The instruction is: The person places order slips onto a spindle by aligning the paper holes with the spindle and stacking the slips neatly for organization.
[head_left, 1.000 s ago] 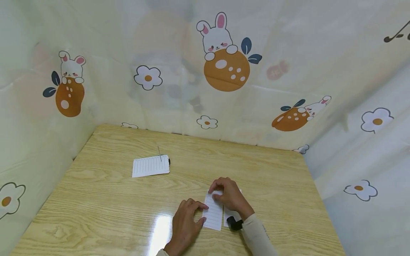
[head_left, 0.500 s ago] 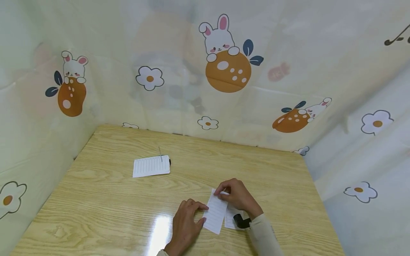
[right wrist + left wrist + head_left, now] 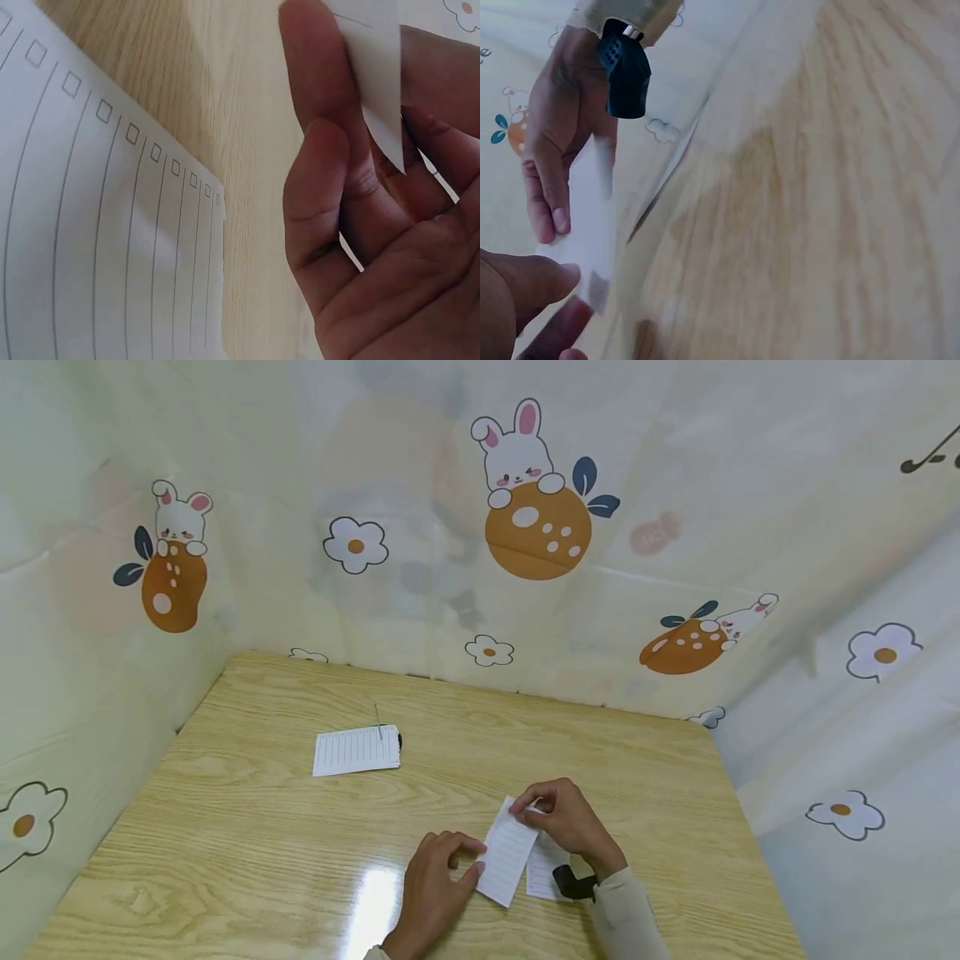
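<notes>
A small white lined sheet [image 3: 506,864] stands tilted between both hands. My right hand [image 3: 566,818] pinches its upper right corner between thumb and fingers; the right wrist view shows that corner [image 3: 384,82] close up. At the sheet's left edge, my left hand [image 3: 438,885] holds on with thumb and index finger, the thumb tip [image 3: 568,276] right at the edge in the left wrist view. A second lined sheet [image 3: 543,877] lies on the table under the right wrist, partly hidden; its printed row of small boxes [image 3: 105,112] shows in the right wrist view.
Farther back on the left lies a lined paper pad [image 3: 354,752], with a thin grey stick [image 3: 378,718] over its top edge and something black behind it. The wooden table [image 3: 247,827] meets a printed curtain [image 3: 420,610] at the back and sides.
My right hand has moved right, drawing the sheet's upper corner with it, so the sheet has turned and leans to the right. My left hand has stayed nearly in place.
</notes>
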### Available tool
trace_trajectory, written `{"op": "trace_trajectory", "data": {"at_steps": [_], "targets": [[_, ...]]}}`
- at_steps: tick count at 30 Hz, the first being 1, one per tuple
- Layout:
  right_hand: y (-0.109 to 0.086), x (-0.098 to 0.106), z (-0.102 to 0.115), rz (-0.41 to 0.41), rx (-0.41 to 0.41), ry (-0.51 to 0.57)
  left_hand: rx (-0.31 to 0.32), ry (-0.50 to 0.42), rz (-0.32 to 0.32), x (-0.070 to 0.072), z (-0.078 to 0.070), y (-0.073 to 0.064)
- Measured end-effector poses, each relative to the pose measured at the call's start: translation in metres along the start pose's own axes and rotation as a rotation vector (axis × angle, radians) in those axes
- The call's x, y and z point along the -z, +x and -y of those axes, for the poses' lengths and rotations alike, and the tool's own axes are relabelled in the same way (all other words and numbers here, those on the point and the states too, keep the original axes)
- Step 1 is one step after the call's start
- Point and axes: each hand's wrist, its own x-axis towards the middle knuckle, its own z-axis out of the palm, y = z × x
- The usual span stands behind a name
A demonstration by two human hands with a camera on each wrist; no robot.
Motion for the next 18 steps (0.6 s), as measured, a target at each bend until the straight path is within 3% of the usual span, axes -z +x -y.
{"op": "trace_trajectory", "data": {"at_steps": [9,14,18], "targets": [[-0.001,-0.005,0.001,-0.054,-0.060,0.169,0.084,-0.189,-0.001,0.006,0.000,-0.001],[0.000,-0.008,0.003,-0.093,-0.069,0.251,0.141,-0.251,0.000,0.012,-0.001,0.000],[0.000,-0.010,0.007,-0.120,-0.079,0.283,0.151,-0.296,-0.005,0.017,-0.002,0.001]]}}
